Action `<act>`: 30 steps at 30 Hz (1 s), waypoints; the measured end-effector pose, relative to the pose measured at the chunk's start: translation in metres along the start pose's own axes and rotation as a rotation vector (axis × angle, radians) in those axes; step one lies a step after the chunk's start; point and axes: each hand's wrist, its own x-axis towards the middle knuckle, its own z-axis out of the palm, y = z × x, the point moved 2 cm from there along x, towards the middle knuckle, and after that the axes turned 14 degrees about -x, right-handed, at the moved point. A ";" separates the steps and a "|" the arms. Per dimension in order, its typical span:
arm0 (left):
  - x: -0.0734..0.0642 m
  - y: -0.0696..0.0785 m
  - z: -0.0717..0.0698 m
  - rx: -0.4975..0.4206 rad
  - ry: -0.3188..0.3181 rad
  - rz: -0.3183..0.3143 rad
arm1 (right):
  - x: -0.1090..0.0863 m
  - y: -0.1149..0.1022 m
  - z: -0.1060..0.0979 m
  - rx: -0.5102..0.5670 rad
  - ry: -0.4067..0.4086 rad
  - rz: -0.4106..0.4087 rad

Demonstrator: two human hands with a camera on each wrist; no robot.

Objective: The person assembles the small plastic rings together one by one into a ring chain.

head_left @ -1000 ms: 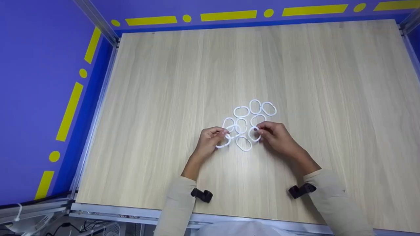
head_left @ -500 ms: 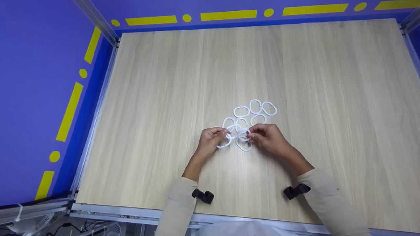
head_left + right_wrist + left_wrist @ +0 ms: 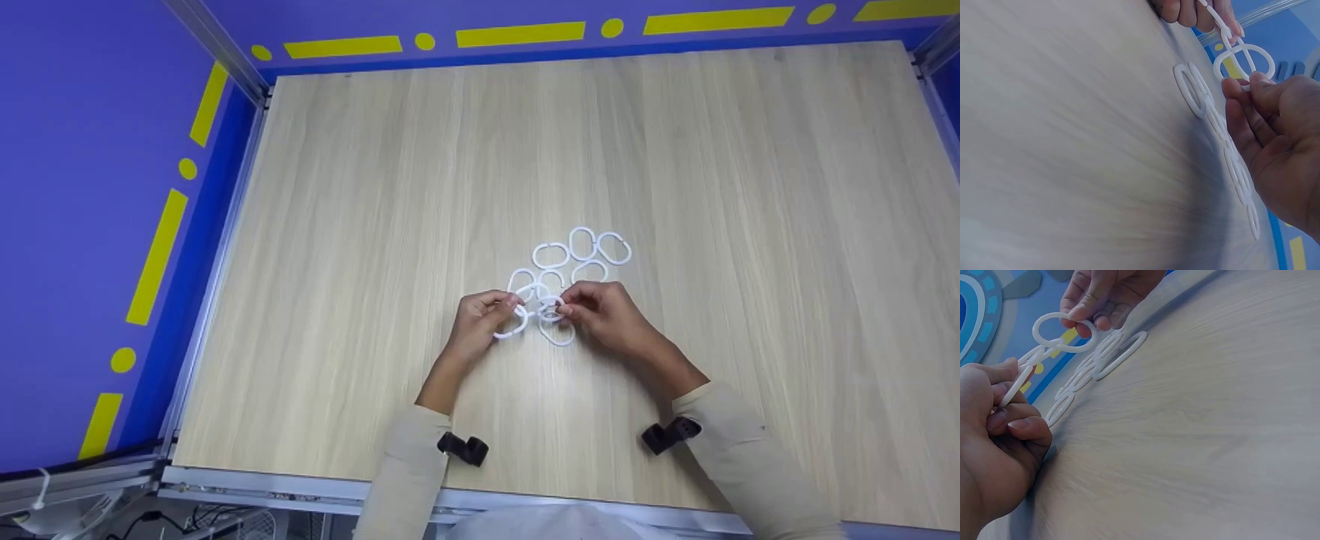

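Your left hand pinches a white oval ring with thumb and fingers, the grip narrow and holding one side of it. This ring hooks into a second ring, which reaches across toward your right hand. There your thumb and fingertips pinch a third ring, also a narrow grip, raised off the bench. The third ring crosses the second; I cannot tell whether the two are fully linked.

Seven loose rings lie on the bench around and beyond your hands, grouped near its middle and well in from the left and right edges. The outermost, toward the far right corner, sits just beside its neighbour; another lies partly beneath your held rings in the head view, nearest the front edge. Your sleeves reach in over that front edge, a black wrist mount on each, and a blue wall with yellow marks runs along the far edge.
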 end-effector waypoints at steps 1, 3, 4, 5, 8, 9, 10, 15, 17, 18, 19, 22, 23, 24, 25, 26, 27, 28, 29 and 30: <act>0.000 0.000 0.000 0.000 0.001 -0.001 | 0.000 0.000 0.001 -0.006 0.006 0.001; -0.001 0.001 0.000 -0.001 0.003 -0.004 | 0.000 0.000 0.002 -0.019 0.018 0.003; -0.001 0.001 0.000 -0.001 0.004 -0.005 | 0.000 0.000 0.002 -0.028 0.025 0.002; -0.001 0.001 0.000 -0.003 0.006 -0.007 | 0.000 0.001 0.003 -0.039 0.032 0.001; -0.002 0.001 -0.001 0.003 0.002 -0.012 | 0.000 0.001 0.005 -0.067 0.048 -0.005; -0.002 0.001 -0.001 0.004 -0.001 -0.014 | 0.000 0.001 0.005 -0.077 0.054 -0.006; -0.002 0.001 -0.001 0.010 -0.005 -0.014 | 0.000 0.001 0.005 -0.086 0.063 -0.008; -0.001 0.002 -0.001 0.022 -0.030 -0.008 | -0.001 0.000 0.007 -0.166 0.121 0.000; -0.001 0.002 -0.001 0.025 -0.040 -0.004 | 0.000 -0.002 0.007 -0.219 0.148 0.004; -0.001 0.003 -0.001 0.024 -0.043 -0.004 | 0.000 -0.003 0.008 -0.248 0.162 0.003; -0.001 0.002 -0.002 0.023 -0.051 -0.004 | 0.000 -0.004 0.008 -0.282 0.176 -0.004; -0.001 0.002 -0.002 0.013 -0.075 -0.015 | 0.000 -0.006 0.009 -0.357 0.211 -0.019; -0.001 0.002 -0.002 0.009 -0.085 -0.018 | 0.000 -0.006 0.009 -0.369 0.219 -0.022; -0.001 0.002 -0.002 0.008 -0.093 -0.019 | 0.000 -0.006 0.009 -0.374 0.225 -0.025; -0.001 0.002 -0.002 0.009 -0.101 -0.019 | 0.000 -0.006 0.009 -0.376 0.229 -0.028; -0.001 0.002 -0.001 0.012 -0.102 -0.020 | 0.000 -0.006 0.008 -0.367 0.228 -0.027; 0.000 0.002 -0.002 0.019 -0.102 -0.017 | 0.000 -0.005 0.008 -0.355 0.228 -0.027; -0.001 0.002 -0.001 0.028 -0.098 -0.015 | 0.000 -0.004 0.007 -0.340 0.229 -0.029; -0.001 0.002 -0.002 0.041 -0.095 -0.016 | -0.001 -0.003 0.005 -0.323 0.230 -0.030; -0.001 0.002 -0.002 0.056 -0.091 -0.017 | -0.001 -0.001 0.004 -0.306 0.231 -0.032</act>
